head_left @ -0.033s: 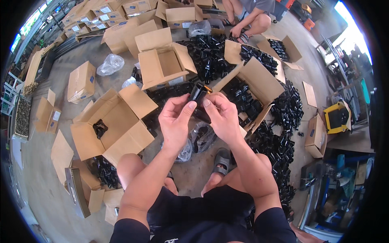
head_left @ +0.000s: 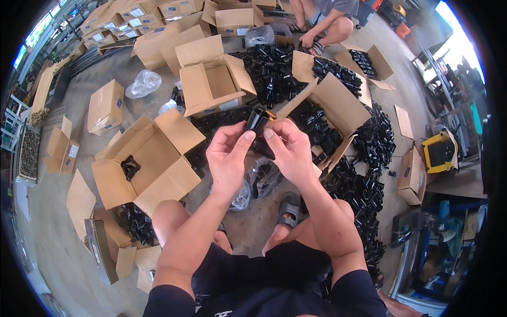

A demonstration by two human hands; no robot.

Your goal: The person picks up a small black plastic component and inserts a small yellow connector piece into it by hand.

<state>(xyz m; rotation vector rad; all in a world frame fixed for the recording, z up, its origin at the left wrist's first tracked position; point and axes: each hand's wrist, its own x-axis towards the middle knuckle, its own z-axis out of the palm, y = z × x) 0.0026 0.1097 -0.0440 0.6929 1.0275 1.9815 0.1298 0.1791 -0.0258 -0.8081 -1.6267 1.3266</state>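
**Black part pinched between both hands, above the open boxes**

Black plastic part [head_left: 257, 120], small and glossy, with an orange tip showing at its upper right. Held up in front of the chest, over the floor between the cartons. Long axis runs roughly upper right to lower left, tilted away from the body.

Left hand [head_left: 228, 156]: thumb and forefinger pressed onto the part's left side, remaining fingers curled loosely behind. Right hand [head_left: 291, 150]: thumb and fingertips closed on the lower right end; a second dark piece seems tucked under that palm, too hidden to be sure. Both hands touch the part; fingertips nearly meet across it. Neither hand is clearly nearer.

Around: large open cardboard box [head_left: 145, 158] to the left, matte brown, flaps splayed, one black piece on its bottom. Another open box [head_left: 214, 84] ahead, bare inside. Heaps of similar black parts [head_left: 364, 195] spread right and ahead. Crumpled clear plastic bag [head_left: 261, 177] on the concrete by the knees. Another person's legs [head_left: 322, 21] at the top edge.
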